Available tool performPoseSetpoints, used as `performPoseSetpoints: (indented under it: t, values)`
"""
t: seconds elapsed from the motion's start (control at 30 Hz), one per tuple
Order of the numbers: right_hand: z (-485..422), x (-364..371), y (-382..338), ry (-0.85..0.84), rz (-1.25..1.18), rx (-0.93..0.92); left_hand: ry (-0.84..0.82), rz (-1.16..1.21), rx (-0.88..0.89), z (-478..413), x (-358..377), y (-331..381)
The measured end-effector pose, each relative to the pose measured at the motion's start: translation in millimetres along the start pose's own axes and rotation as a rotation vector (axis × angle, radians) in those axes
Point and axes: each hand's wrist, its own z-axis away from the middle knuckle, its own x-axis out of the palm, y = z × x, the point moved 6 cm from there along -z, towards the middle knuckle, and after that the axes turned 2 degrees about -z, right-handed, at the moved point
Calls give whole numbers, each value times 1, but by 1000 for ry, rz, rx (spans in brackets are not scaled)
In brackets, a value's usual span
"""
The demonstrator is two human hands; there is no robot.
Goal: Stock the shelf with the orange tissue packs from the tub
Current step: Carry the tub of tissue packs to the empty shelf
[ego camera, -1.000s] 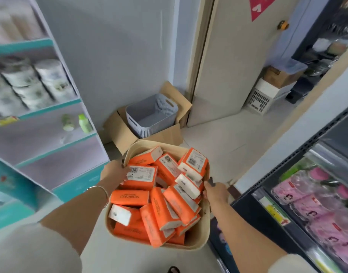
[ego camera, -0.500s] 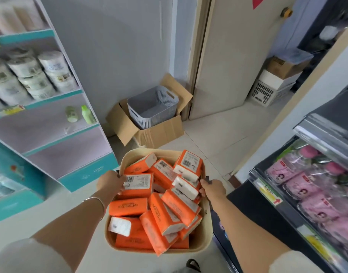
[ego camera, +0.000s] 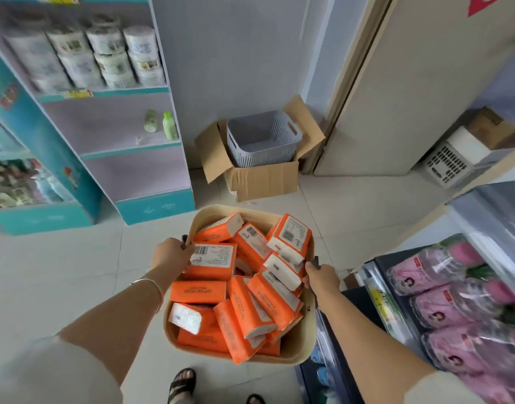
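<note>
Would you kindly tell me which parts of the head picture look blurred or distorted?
Head view: orange tissue packs and tub read sharp; paper rolls at upper left and pink packs at right are smeared by blur; the wide-angle lens tilts the door frame; light is soft.

You were in a small shop. The display shelf [ego camera: 128, 123] on your left, teal-edged and printed with branding, carried rows of wrapped paper rolls [ego camera: 104, 53] above a yellow price tag [ego camera: 78, 93], with two small bottles [ego camera: 163, 125] on the tier below. To your right, stacked pink packs [ego camera: 454, 301] lay behind a yellow label strip [ego camera: 381, 304]. The tub [ego camera: 279, 360] held many identical orange tissue packs [ego camera: 196, 291] — goods in bulk — and an open cardboard box [ego camera: 262, 179] sat on the tiled floor [ego camera: 60, 272].
</note>
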Motion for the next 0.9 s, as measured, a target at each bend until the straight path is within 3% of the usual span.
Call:
performPoseSetpoints:
  t: [0.3, 0.73, 0.9]
  values:
    - [-18, 19, 9, -30, 20, 7, 26, 21, -32, 7, 17, -33]
    - [-63, 128, 81, 1, -138, 173, -47, -21, -49, -78, 76, -121]
    - [-96, 166, 127, -1, -140, 222, -39, -79, -146, -106, 122, -159]
